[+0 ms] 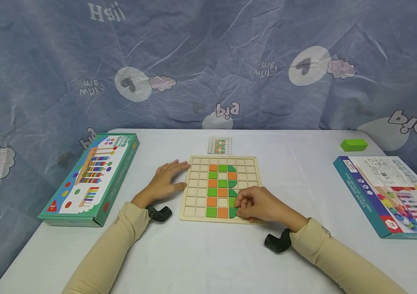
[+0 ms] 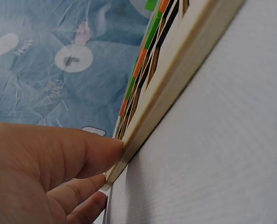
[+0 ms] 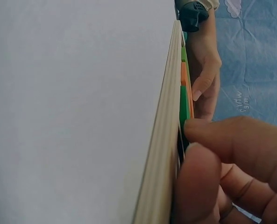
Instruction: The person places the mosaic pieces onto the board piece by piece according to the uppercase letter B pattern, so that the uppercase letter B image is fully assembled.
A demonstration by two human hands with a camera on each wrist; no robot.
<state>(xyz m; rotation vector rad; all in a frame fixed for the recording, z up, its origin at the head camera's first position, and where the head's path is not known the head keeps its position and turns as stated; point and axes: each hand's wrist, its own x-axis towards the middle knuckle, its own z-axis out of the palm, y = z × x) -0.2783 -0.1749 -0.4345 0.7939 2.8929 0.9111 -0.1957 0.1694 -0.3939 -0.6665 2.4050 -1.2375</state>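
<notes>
A wooden grid board [image 1: 194, 200] holds orange, light green and dark green tiles, the dark green ones with a rounded side. My left hand [image 1: 166, 179] lies at the board's left edge with its fingers extended; in the left wrist view, the thumb [image 2: 101, 151] touches the board's side. Over the lower right of the board, my right hand [image 1: 258, 203] has curled fingers. Its thumb and forefinger pinch at a dark green rounded tile [image 1: 232, 212] in the bottom row. The right wrist view shows both fingertips right at the dark green tile edge [image 3: 183, 105].
Behind the board lies a small pattern card [image 1: 220, 145]. A green game box [image 1: 91, 175] is on the left, and another box [image 1: 392, 196] on the right, with a green block [image 1: 353, 145] behind it. Black devices [image 1: 160, 213] sit at both wrists.
</notes>
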